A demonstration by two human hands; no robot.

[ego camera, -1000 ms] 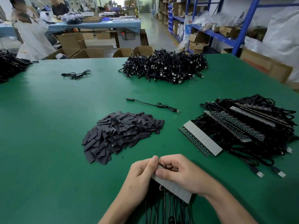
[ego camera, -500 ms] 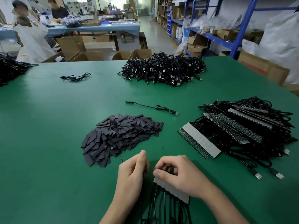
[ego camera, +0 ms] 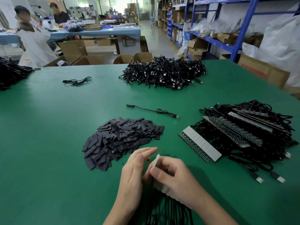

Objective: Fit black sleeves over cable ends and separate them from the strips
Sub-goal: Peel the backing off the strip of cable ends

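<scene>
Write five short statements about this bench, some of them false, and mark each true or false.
1. The right hand grips a strip. True.
2. The sleeve pile lies to the right of both hands. False: it lies ahead of them and to the left.
3. A single cable lies between the sleeve pile and the far cable heap. True.
4. The left hand holds a sleeve. False: its fingers are straight and no sleeve shows in it.
5. The stacked strips lie to the right of the sleeve pile. True.
</scene>
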